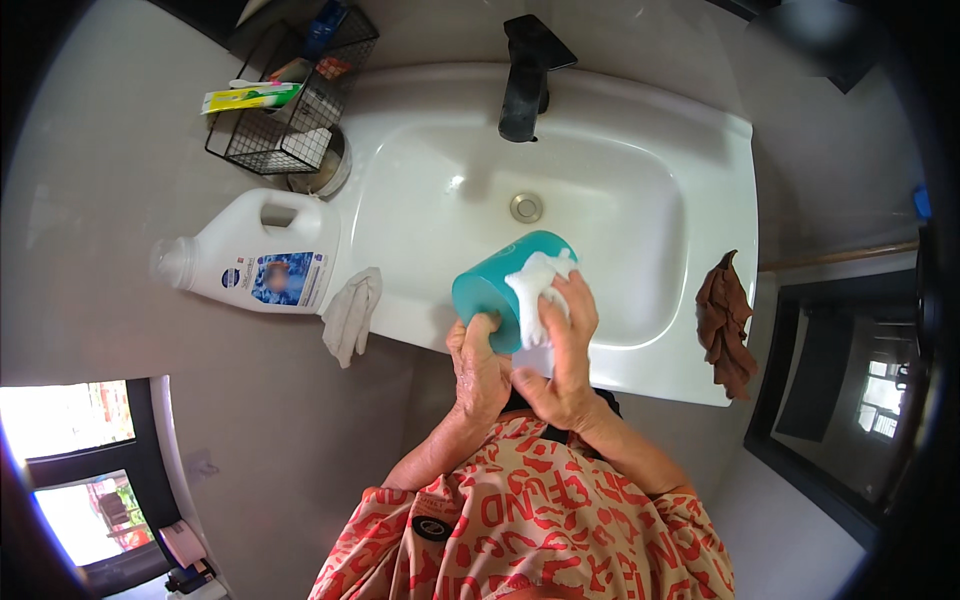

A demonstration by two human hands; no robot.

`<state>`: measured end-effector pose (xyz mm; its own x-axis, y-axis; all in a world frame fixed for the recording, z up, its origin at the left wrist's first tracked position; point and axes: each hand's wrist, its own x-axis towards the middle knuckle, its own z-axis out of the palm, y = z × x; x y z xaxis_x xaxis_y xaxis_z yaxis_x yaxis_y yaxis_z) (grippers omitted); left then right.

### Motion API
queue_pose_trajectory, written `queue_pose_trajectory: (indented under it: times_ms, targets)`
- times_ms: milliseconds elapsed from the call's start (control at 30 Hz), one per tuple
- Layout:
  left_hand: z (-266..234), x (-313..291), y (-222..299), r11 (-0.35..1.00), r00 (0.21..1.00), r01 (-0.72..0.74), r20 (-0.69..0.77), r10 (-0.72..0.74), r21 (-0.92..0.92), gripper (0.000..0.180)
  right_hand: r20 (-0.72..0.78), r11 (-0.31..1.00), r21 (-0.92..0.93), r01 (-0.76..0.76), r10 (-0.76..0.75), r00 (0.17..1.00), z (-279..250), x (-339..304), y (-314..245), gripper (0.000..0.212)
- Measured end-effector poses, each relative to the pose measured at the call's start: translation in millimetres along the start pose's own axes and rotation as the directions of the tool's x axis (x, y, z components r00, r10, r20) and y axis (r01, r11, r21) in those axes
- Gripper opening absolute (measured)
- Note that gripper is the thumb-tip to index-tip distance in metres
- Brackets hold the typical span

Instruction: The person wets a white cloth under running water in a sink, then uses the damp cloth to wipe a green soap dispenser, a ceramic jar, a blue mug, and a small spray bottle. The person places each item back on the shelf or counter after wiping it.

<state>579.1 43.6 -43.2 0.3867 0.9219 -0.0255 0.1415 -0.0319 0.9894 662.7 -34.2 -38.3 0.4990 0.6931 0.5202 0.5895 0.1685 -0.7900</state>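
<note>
Over the near edge of the white sink, a teal plastic cup lies tilted on its side in my hands. My left hand grips it at the near end, thumb against the teal surface. My right hand is closed on a crumpled white cloth and presses it to the cup's right side. A flat pale piece shows below the cloth, between my hands; what it is I cannot tell. The right fingers partly cover the cloth.
A black faucet rises behind the drain. Left of the basin are a white detergent jug, a wire basket with toothpaste, and a whitish cloth over the rim. A brown cloth hangs on the right edge.
</note>
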Motion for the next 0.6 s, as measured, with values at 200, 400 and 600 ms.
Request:
queue_pose_trajectory:
  times_ms: [200, 400, 600]
  targets:
    - [11, -18, 26, 0.894, 0.954, 0.292, 0.165, -0.249, -0.341, 0.019, -0.226, 0.985, -0.171, -0.022, -0.018, 0.974, -11, 34, -6, 0.054]
    - [10, -30, 31, 0.924, 0.993, 0.051, 0.117, -0.007, -0.38, 0.033, -0.182, 0.929, 0.205, -0.309, 0.346, 0.92, -38, 57, 3, 0.028]
    - [-30, 12, 22, 0.936, 0.915, -0.345, 0.249, 0.317, 0.073, 0.1, 0.171, 0.799, 0.301, -0.521, 0.492, 0.853, -60, 67, -4, 0.026]
